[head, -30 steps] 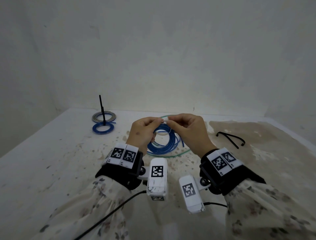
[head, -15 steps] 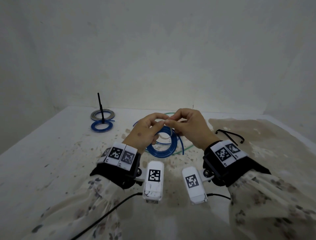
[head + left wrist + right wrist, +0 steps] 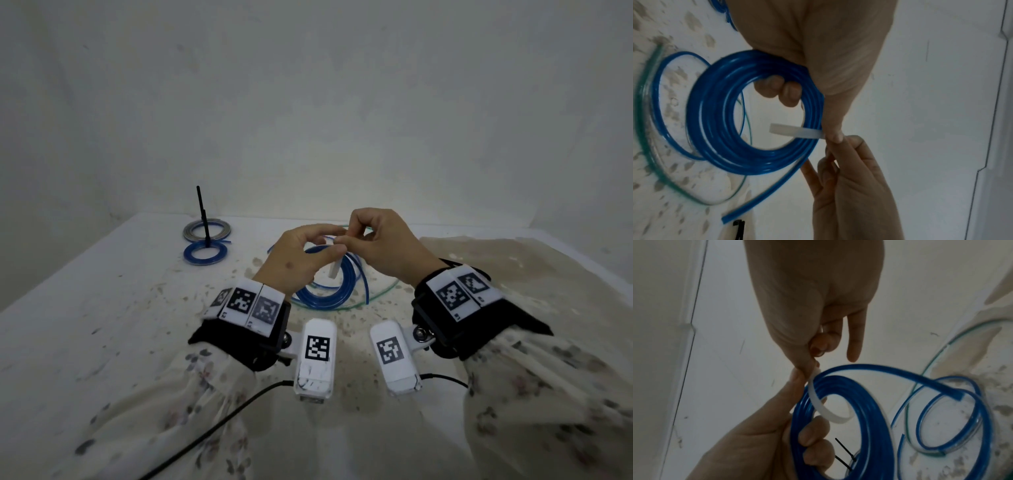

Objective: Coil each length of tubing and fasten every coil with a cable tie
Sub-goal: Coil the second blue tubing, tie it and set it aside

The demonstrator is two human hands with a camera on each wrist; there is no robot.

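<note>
My left hand [image 3: 329,245] holds a coil of blue tubing [image 3: 339,287] up off the table, its fingers [image 3: 781,91] curled through the ring. A white cable tie [image 3: 334,270] loops around the coil's strands near my left thumb. The tie's free tail [image 3: 795,132] points into the ring. My right hand [image 3: 351,236] pinches the tie's upper end between thumb and forefinger, touching the left thumb tip. The wrist views show the coil [image 3: 875,418] and the tie's curved band [image 3: 824,408]. One loose blue end [image 3: 760,199] trails off the coil.
Two tied coils lie at the back left, one grey [image 3: 206,230] and one blue [image 3: 205,253], with a black tie tail [image 3: 202,212] standing upright. Loose green-tinted tubing [image 3: 387,291] and thin blue tubing [image 3: 274,246] lie under my hands. A black cable tie [image 3: 739,226] is on the stained tabletop [image 3: 513,274].
Both hands have lifted the blue coil higher off the table. The white tie's tail now shows hanging through the ring, and the right hand's pinch has moved above the left thumb.
</note>
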